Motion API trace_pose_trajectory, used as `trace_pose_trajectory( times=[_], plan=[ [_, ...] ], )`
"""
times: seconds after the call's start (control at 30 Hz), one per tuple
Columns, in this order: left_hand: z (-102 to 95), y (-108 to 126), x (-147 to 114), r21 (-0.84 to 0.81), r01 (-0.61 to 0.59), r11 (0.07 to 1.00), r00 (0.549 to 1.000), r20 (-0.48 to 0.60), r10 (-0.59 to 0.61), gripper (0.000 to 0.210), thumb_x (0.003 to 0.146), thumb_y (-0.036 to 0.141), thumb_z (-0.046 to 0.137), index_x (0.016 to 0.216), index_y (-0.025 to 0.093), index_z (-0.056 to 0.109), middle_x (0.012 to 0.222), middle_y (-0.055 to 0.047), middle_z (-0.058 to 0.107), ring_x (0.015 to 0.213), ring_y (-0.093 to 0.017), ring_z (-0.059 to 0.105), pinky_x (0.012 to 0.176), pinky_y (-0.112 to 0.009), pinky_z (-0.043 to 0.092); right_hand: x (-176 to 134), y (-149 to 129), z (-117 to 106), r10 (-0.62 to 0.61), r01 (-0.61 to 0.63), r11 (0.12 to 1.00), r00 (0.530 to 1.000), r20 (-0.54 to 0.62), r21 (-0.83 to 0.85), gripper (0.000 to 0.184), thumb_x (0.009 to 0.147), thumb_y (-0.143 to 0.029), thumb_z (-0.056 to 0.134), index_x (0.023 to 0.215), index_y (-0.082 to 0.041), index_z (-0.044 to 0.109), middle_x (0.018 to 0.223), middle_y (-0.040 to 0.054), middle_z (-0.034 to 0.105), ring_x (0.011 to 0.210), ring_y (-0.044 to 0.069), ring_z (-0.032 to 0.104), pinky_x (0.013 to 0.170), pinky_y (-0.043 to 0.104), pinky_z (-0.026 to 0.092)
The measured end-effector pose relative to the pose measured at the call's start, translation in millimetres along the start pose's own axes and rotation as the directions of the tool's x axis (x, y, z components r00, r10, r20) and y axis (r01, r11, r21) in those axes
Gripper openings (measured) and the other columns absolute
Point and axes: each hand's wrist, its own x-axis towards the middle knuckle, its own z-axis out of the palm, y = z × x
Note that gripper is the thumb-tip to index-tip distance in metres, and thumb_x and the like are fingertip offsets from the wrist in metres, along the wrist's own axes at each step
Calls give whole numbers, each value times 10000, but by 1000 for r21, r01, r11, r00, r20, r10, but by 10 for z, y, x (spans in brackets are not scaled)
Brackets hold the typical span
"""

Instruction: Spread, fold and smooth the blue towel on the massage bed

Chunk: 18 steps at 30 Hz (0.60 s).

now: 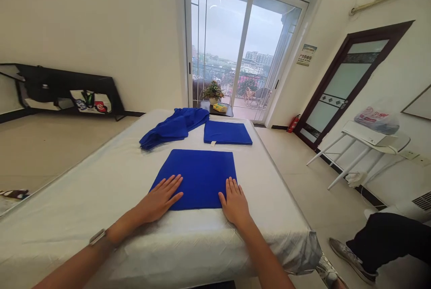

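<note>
A folded blue cloth [202, 176] lies flat on the covered table near its front edge. My left hand [162, 197] rests palm down on its left front corner, fingers stretched out. On its right edge lies my right hand [235, 201], also flat with the fingers extended. Just beyond is a second folded blue cloth [228, 132], with a small white tag at its front edge. To the left of that one, a heap of loose, crumpled blue fabric [175, 126] reaches toward the far end of the table.
A pale sheet covers the table [101, 190]. Past its far end stand a small dark table with a potted plant [213, 92] and a yellow packet [220, 108]. At right are a white chair [373, 143] holding a bag and a seated person's leg [387, 239].
</note>
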Motion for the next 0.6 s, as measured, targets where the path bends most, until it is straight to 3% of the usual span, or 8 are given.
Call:
trace_pose_trajectory(
  times=[0.1,0.2,0.3,0.37,0.43,0.5,0.6],
  plan=[
    [-27,-178,-344,5,77,997,997,-31,-77,676,1004,584,306,1581,260,171,1632,-63,273,1514,-272,247,1218,-492,264,14,0,4,-4,4,1000,1000,2,-5,687,1050,-502,219,1593,-82,192,1656,92,146,1538,215,122,1256,421,109],
    [-75,-168,-519,-25,117,993,993,-33,-118,718,981,608,354,1583,250,194,1626,-77,290,1503,-279,278,1212,-508,284,-6,24,-21,-35,34,999,999,-39,-13,655,1049,-479,276,1582,-99,265,1650,101,200,1534,243,155,1250,457,142],
    [-171,-76,-565,-83,128,988,988,-70,-134,686,978,599,373,1567,258,292,1611,-75,349,1477,-273,348,1194,-494,330,-110,127,-105,-149,149,989,979,-142,-11,545,1020,-389,403,1514,-164,446,1624,91,311,1512,269,238,1234,491,210],
    [-243,-24,-585,-145,148,978,974,-151,-170,626,981,577,387,1529,276,390,1582,-71,421,1420,-259,445,1153,-455,401,-223,246,-188,-226,236,971,953,-200,28,426,982,-314,472,1371,-210,613,1531,95,470,1426,270,405,1184,470,334],
    [-305,7,-617,-210,171,963,942,-252,-222,553,971,574,413,1415,272,545,1488,-79,538,1321,-255,547,1090,-427,468,-341,381,-273,-247,271,959,943,-222,84,311,954,-277,513,1183,-237,719,1356,99,611,1262,258,563,1083,434,459],
    [-354,24,-654,-258,162,952,917,-316,-242,477,951,580,443,1215,259,676,1317,-87,646,1188,-254,624,1007,-405,522,-434,503,-340,-229,259,957,950,-214,126,238,940,-269,541,1056,-249,748,1190,91,672,1118,249,631,990,417,522],
    [-411,45,-686,-297,124,947,938,-275,-209,376,932,536,477,1005,257,717,1108,-72,701,1016,-227,665,886,-352,556,-494,619,-374,-209,243,953,960,-186,182,208,942,-273,553,1019,-257,745,1081,70,692,1036,237,648,940,403,542]
  ],
)
